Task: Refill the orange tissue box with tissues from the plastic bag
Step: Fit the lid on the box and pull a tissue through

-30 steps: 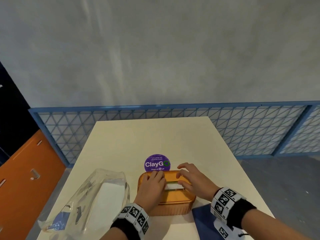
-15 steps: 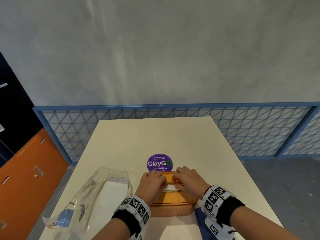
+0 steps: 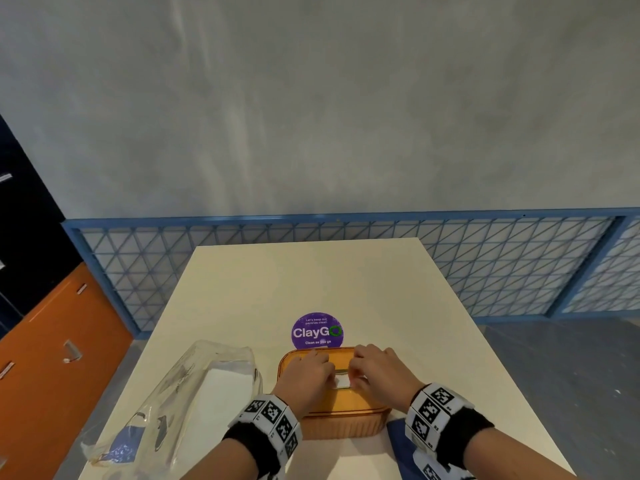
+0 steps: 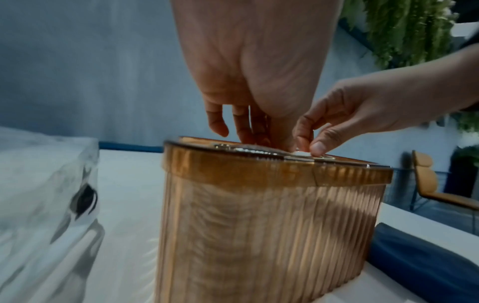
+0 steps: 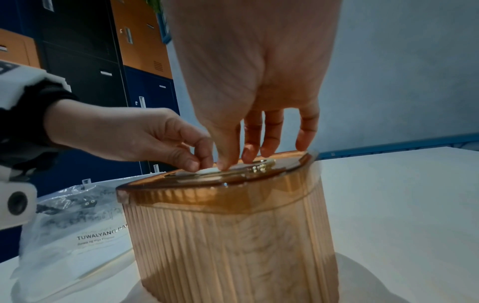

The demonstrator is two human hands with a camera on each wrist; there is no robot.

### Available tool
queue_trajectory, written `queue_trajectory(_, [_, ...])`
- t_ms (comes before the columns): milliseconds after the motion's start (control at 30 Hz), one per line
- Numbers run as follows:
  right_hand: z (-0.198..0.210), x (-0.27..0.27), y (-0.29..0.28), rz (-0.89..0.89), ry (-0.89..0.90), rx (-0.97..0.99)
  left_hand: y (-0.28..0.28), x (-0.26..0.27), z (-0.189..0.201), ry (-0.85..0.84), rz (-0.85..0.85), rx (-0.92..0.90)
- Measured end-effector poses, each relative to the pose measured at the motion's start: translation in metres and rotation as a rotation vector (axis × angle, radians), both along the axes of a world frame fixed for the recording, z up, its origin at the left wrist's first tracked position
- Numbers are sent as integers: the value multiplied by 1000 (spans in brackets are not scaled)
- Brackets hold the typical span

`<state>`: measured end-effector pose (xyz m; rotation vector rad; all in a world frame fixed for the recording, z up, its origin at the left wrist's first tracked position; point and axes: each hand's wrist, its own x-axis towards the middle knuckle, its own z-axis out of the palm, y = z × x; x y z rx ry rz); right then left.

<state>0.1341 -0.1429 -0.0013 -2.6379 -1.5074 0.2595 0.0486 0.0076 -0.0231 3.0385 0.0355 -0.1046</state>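
The ribbed orange tissue box (image 3: 341, 426) stands lidded near the table's front edge, and folded tissues show through its wall (image 5: 233, 246). Both hands meet over the slot in its lid. My left hand (image 3: 329, 374) curls thumb and forefinger onto a small white tissue tip (image 3: 343, 382) poking from the slot. My right hand (image 3: 356, 372) pinches the same tissue tip (image 4: 300, 153) from the other side. In the wrist views the left fingertips (image 5: 193, 163) and right fingertips (image 4: 317, 147) press at the tissue. The clear plastic bag (image 3: 194, 403) lies left of the box with white tissues inside.
A purple round ClayGo sticker (image 3: 317, 331) lies on the cream table (image 3: 311, 282) just behind the box. A dark blue flat item (image 3: 398, 445) sits at the box's front right. Blue mesh railing (image 3: 485, 265) runs behind the table; orange and dark lockers (image 3: 52, 341) stand at left.
Both hands have drawn together from lying flat on the lid. Their fingers now curl and pinch the tissue at the middle of the slot.
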Motion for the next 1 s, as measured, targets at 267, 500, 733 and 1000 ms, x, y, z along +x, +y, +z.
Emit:
queue_trajectory(267, [1, 1, 1, 17, 3, 26, -1, -4, 1, -110, 99, -197])
queue_trajectory(500, [-2, 0, -8, 20, 148, 158, -1, -6, 2, -98, 103, -269])
queue_trajectory(733, [1, 5, -2, -130, 245, 142, -6, 5, 16, -38, 102, -287])
queue_trajectory(1000, [3, 3, 7, -121, 215, -92, -9, 18, 24, 207, 89, -148])
